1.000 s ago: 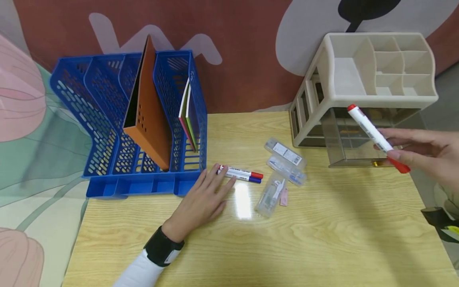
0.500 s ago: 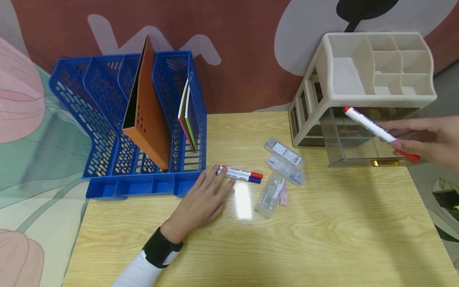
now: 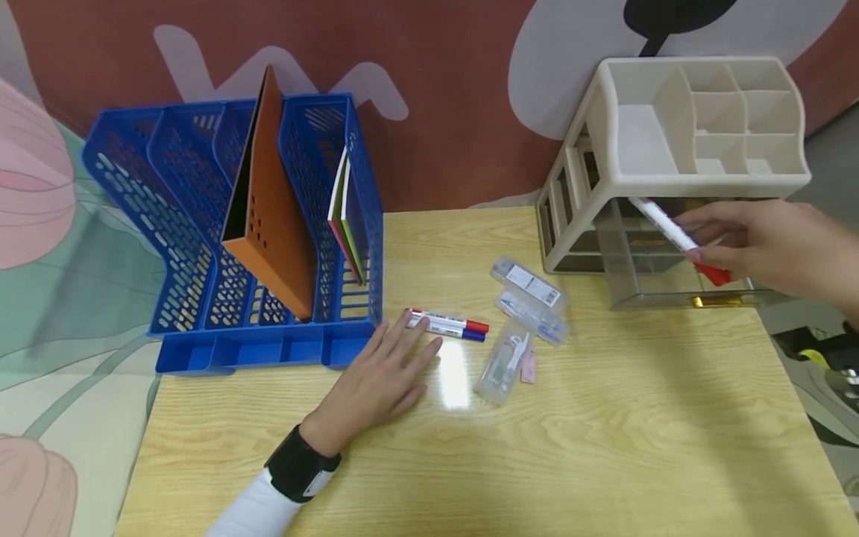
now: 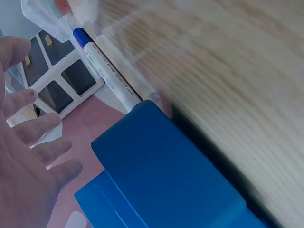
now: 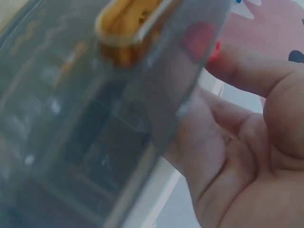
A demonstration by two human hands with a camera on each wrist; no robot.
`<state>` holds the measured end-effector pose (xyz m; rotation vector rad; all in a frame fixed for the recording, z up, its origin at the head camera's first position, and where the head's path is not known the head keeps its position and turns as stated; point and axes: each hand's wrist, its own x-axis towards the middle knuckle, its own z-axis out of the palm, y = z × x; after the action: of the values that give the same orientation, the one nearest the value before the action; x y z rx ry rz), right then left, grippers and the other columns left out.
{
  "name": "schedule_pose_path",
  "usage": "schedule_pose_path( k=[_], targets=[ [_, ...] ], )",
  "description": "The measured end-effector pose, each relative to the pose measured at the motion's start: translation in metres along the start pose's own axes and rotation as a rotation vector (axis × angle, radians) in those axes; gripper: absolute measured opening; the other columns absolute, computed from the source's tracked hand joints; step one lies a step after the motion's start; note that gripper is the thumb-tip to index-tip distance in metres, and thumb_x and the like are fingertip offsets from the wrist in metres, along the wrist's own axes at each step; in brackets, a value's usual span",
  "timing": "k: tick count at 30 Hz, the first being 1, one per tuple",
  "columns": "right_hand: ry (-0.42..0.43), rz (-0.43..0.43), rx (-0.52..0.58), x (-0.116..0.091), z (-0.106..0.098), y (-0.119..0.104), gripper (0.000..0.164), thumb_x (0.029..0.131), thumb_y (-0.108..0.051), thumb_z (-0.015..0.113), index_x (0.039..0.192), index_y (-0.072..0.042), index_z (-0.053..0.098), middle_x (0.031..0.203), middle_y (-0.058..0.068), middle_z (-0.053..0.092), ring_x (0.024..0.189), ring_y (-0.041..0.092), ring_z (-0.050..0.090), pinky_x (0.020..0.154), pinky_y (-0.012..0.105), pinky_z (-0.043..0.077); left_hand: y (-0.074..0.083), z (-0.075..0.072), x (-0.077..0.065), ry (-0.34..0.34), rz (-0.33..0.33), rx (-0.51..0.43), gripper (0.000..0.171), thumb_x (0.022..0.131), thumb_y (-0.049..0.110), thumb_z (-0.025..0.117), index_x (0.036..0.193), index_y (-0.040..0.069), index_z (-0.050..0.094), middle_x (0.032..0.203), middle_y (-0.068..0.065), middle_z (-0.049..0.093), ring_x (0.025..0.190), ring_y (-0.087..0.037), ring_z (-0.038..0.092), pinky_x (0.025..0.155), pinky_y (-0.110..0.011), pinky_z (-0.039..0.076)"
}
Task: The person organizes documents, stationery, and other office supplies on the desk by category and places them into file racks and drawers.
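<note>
- Pale wood-grain tabletop (image 3: 570,462) runs back to a reddish-brown patterned backdrop (image 3: 463,112).
- Thumb and fingers of the right hand (image 3: 772,235) pinch a white marker (image 3: 664,226) near its red cap (image 3: 713,275). It slants at the pulled-out clear drawer (image 3: 644,298); from the right wrist, the red shows through the drawer's clear wall. How far inside it sits, I cannot tell.
- Loosely spread, the fingers of the left hand (image 3: 372,388) grasp nothing. They lie at the near ends of a red-capped marker (image 3: 478,327) and a blue-capped marker (image 3: 473,336), set side by side; whether the fingertips touch them, I cannot tell.
- Just beyond those caps are a labelled clear case (image 3: 530,286), a second clear case (image 3: 533,317) and a third clear case (image 3: 499,373), with a pink strip (image 3: 528,368) beside the last.
- Above the drawer and its gold handle (image 3: 718,301) stands the cream desktop organizer (image 3: 705,180), its top divided into compartments.
- Farther left, a blue file rack (image 3: 184,350) holds an orange folder (image 3: 278,246) and thin booklets (image 3: 345,216).
</note>
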<state>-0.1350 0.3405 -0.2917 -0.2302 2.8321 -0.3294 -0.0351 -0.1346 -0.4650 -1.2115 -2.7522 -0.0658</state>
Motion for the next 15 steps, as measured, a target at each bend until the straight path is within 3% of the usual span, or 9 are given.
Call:
schedule_pose_path(
  k=[4,7,12,15],
  targets=[
    [-0.055,0.004,0.092,0.005,0.003,-0.011,0.054,0.097,-0.015,0.072,0.143,0.003,0.052,0.119,0.035,0.066,0.083,0.031,0.076,0.058,0.033,0.060,0.000,0.002,0.000,0.010,0.008,-0.001,0.071,0.096,0.046,0.067,0.157,0.018,0.045,0.167,-0.016,0.033,0.155,-0.041,0.030,0.121,-0.057,0.036],
    [-0.046,-0.013,0.079,0.008,0.006,-0.019,0.059,0.096,-0.018,0.075,0.145,0.002,0.049,0.117,0.034,0.067,0.086,0.036,0.076,0.060,0.038,0.060,0.000,0.003,-0.001,0.012,0.013,-0.004,0.070,0.097,0.045,0.066,0.157,0.018,0.044,0.167,-0.017,0.033,0.155,-0.041,0.030,0.122,-0.057,0.035],
    [0.001,-0.060,0.023,0.010,0.013,-0.029,0.065,0.094,-0.025,0.077,0.147,-0.001,0.047,0.107,0.024,0.073,0.077,0.025,0.073,0.060,0.033,0.051,0.001,0.003,-0.001,0.012,0.015,-0.006,0.069,0.097,0.045,0.065,0.157,0.018,0.044,0.167,-0.017,0.033,0.155,-0.040,0.031,0.122,-0.057,0.035],
    [-0.025,-0.053,0.058,0.011,0.018,-0.032,0.070,0.095,-0.022,0.074,0.151,0.000,0.038,0.108,0.025,0.071,0.072,0.021,0.069,0.057,0.034,0.050,0.001,0.003,-0.001,0.012,0.017,-0.009,0.069,0.098,0.045,0.065,0.157,0.017,0.045,0.167,-0.017,0.033,0.154,-0.040,0.031,0.122,-0.057,0.034]
  ],
)
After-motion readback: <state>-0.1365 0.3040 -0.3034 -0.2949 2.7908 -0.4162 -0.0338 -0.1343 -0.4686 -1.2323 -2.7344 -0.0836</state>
